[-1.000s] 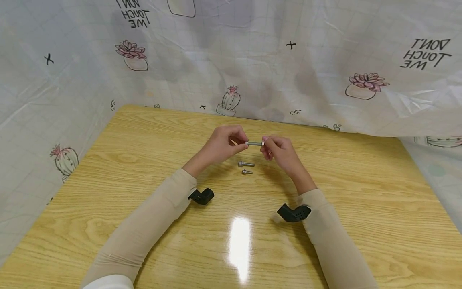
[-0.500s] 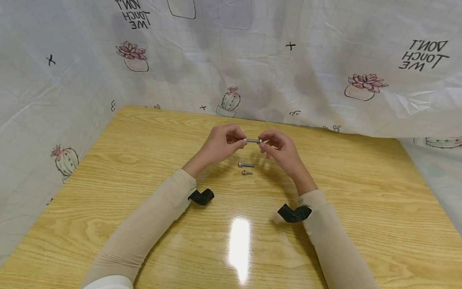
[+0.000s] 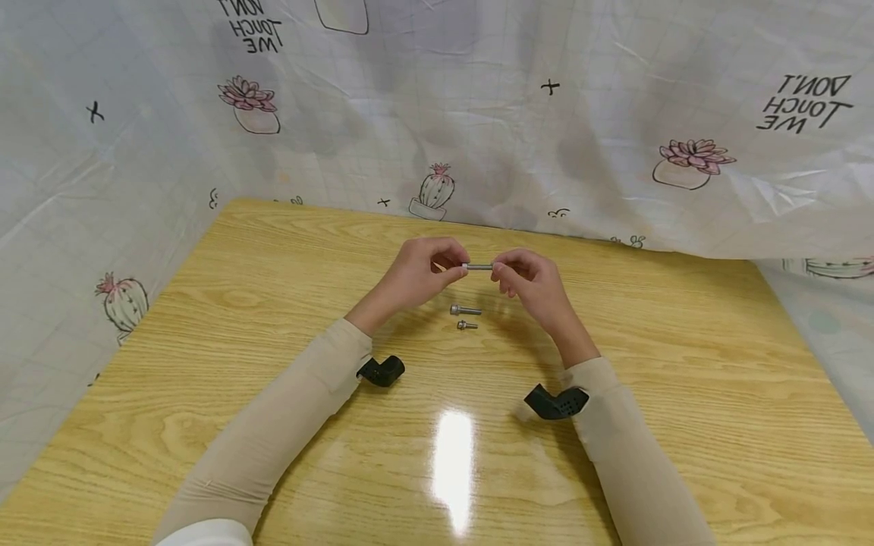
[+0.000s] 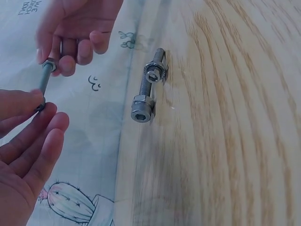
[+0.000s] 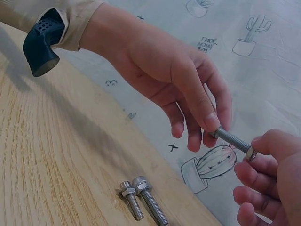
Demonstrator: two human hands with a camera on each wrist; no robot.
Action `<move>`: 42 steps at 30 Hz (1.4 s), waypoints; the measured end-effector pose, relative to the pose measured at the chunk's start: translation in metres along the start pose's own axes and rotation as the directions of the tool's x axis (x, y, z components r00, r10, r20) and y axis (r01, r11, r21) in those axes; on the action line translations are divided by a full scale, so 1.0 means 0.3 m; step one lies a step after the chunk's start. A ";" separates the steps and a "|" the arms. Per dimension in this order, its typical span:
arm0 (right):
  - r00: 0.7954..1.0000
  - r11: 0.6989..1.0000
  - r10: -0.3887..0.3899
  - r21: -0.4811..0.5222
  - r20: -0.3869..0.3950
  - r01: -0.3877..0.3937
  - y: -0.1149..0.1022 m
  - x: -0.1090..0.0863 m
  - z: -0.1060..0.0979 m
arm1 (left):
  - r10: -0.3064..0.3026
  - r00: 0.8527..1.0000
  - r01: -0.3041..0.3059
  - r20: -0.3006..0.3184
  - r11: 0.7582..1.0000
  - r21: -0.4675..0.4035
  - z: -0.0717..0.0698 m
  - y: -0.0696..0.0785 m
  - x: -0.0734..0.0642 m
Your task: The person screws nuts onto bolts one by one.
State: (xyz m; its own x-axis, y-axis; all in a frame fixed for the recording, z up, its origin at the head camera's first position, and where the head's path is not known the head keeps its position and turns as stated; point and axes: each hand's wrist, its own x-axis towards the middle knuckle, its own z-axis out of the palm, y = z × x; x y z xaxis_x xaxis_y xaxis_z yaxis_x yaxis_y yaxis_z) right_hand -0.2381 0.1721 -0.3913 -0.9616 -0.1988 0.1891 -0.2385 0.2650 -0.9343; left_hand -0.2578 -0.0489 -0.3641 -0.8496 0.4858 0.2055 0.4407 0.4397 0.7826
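My left hand (image 3: 419, 271) pinches the head end of a long metal bolt (image 3: 479, 267), held level above the far part of the table. At its other end, a hex nut (image 5: 251, 153) sits on the thread. My right hand (image 3: 538, 287) has thumb and forefinger on either side of this nut; its other fingers are loosely bent. Nearer me lie two more bolts: a socket-head bolt (image 4: 142, 109) with a nut up against its head, and a shorter bolt (image 5: 131, 199) with a nut on it. The bolt head between my left fingertips is mostly hidden.
The wood-grain table (image 3: 287, 455) carries a bright light reflection near its front. A patterned sheet (image 3: 478, 136) hangs behind the table and along its left side. Black wrist cameras (image 3: 382, 371) stick out from both sleeves.
The right fingers have spread around the nut and closed again, with a small shift of that hand. The held bolt has moved slightly up and left. My left hand stays nearly still.
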 end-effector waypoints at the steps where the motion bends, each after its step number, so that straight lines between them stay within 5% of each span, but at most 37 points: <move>1: 1.000 1.000 0.006 -0.013 -0.002 -0.006 0.001 0.001 0.001 | 0.004 1.000 -0.004 -0.001 1.000 0.000 0.001 -0.001 0.000; 8: 0.999 0.998 0.044 -0.039 -0.005 -0.044 0.003 0.002 0.008 | 0.010 0.999 -0.010 -0.031 1.000 -0.016 0.005 0.001 -0.005; 18: 0.997 0.998 -0.069 0.013 -0.020 0.069 -0.003 -0.015 0.019 | 0.006 1.000 -0.006 -0.029 1.000 -0.001 -0.001 -0.001 -0.022; 24: 0.997 0.998 -0.059 0.003 -0.047 0.059 -0.002 -0.029 0.032 | 0.035 0.999 -0.036 0.028 0.999 0.022 -0.001 -0.011 -0.034; 35: 0.999 0.997 0.042 -0.059 -0.025 -0.043 -0.008 -0.031 0.048 | 0.060 0.998 -0.060 -0.006 0.998 0.005 -0.006 -0.003 -0.046; 42: 0.997 0.998 -0.054 0.016 -0.051 0.055 -0.007 -0.037 0.043 | 0.055 0.998 -0.055 -0.029 0.998 -0.021 -0.009 0.000 -0.049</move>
State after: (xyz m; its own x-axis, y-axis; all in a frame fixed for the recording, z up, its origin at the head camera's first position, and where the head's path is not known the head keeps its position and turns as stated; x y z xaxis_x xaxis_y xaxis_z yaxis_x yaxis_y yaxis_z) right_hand -0.2251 0.1617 -0.3954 -0.9529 -0.1647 0.2548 -0.2891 0.2388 -0.9270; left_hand -0.2462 -0.0579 -0.3656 -0.8322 0.4873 0.2646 0.4808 0.3965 0.7821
